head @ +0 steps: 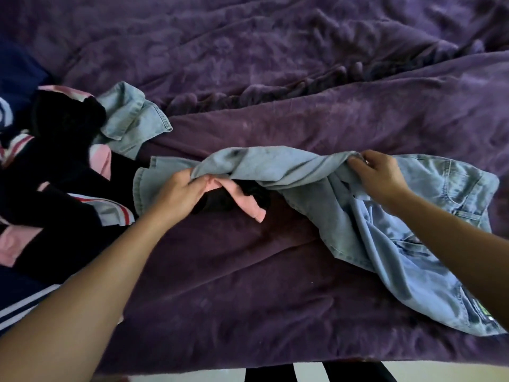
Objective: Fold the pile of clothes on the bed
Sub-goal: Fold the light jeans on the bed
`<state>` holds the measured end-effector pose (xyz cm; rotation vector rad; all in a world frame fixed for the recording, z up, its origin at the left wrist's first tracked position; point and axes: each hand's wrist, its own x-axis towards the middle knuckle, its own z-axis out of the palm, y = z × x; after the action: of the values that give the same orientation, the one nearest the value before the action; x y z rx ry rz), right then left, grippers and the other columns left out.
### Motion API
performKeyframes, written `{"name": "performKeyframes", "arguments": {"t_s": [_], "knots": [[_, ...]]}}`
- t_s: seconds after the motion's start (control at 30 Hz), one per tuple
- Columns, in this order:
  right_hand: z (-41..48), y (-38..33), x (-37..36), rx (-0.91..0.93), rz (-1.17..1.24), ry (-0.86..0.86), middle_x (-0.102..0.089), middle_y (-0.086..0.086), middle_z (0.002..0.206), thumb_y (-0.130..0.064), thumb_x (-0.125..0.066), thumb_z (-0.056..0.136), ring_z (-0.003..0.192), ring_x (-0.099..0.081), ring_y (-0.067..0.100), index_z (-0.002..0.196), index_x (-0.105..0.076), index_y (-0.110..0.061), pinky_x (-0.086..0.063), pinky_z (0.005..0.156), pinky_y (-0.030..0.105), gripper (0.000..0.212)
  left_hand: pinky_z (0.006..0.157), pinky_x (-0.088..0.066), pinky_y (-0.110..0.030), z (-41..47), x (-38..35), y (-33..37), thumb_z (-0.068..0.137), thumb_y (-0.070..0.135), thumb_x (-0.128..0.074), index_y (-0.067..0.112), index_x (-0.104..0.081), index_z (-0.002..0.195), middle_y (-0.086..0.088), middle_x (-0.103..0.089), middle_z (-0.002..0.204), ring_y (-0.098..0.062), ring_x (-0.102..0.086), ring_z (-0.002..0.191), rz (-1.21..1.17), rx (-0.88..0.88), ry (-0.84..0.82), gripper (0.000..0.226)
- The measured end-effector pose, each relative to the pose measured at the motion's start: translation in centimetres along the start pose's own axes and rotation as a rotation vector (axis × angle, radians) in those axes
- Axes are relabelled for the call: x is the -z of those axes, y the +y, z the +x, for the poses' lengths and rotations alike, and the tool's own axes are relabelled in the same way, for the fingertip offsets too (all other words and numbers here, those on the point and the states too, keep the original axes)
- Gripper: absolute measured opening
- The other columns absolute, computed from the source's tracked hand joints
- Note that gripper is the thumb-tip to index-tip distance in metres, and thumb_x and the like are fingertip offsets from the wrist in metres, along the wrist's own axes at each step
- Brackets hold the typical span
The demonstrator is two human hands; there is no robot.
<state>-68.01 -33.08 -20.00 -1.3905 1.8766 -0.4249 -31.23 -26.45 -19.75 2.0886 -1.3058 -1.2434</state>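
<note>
- The light blue denim jeans [275, 166] are pinched by the left hand [190, 191] and gripped by the right hand [381, 175]
- They are held crumpled over the purple plush blanket [275, 78], not yet folded
- The black-and-pink clothes heap [55, 175] is judged still to be folded

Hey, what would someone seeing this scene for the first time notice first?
The light blue jeans stand out first, stretched across the middle and right of the purple blanket, with the left hand and right hand each holding a bunched fold. Next comes the pile of clothes at the left edge, black, pink and striped, with another pale denim piece at its far side.
</note>
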Motion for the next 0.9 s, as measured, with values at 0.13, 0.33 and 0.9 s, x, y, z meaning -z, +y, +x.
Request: {"name": "performKeyframes", "arguments": {"t_s": [0.13, 0.33, 0.9], "knots": [[-0.4, -0.5, 0.6, 0.007, -0.051, -0.201, -0.052, 0.004, 0.06, -0.037, -0.063, 0.089, 0.055, -0.044, 0.012, 0.074, -0.064, -0.001, -0.038, 0.05, 0.025, 0.039, 0.063, -0.041, -0.028, -1.8, 3.8, -0.2, 0.085, 0.037, -0.06, 0.024, -0.068, 0.07, 0.012, -0.06, 0.061, -0.011, -0.055, 0.066, 0.049, 0.213, -0.24, 0.022], [0.2, -3.1, -2.5, 0.007, -0.384, -0.33, -0.056, 0.0, 0.063, -0.048, -0.064, 0.084, 0.062, -0.054, 0.019, 0.061, -0.055, -0.018, -0.036, 0.05, 0.027, 0.04, 0.077, -0.046, -0.03, -1.3, 3.0, -1.2, 0.093, 0.027, -0.052, 0.008, -0.06, 0.113, -0.02, -0.062, 0.118, -0.032, -0.062, 0.098, 0.739, 0.358, -0.277, 0.029], [-2.8, -4.9, -11.7, 0.516, -0.805, -0.467, -0.065, 0.002, 0.119, -0.033, -0.052, 0.092, 0.114, -0.056, 0.024, 0.117, -0.062, -0.029, -0.034, 0.102, 0.039, 0.027, 0.098, -0.036, -0.042, -4.0, -3.1, -6.0, 0.075, 0.016, -0.067, 0.028, -0.03, 0.137, -0.007, -0.043, 0.132, -0.03, -0.043, 0.122, 1.074, -0.138, -0.136, 0.074]]}}
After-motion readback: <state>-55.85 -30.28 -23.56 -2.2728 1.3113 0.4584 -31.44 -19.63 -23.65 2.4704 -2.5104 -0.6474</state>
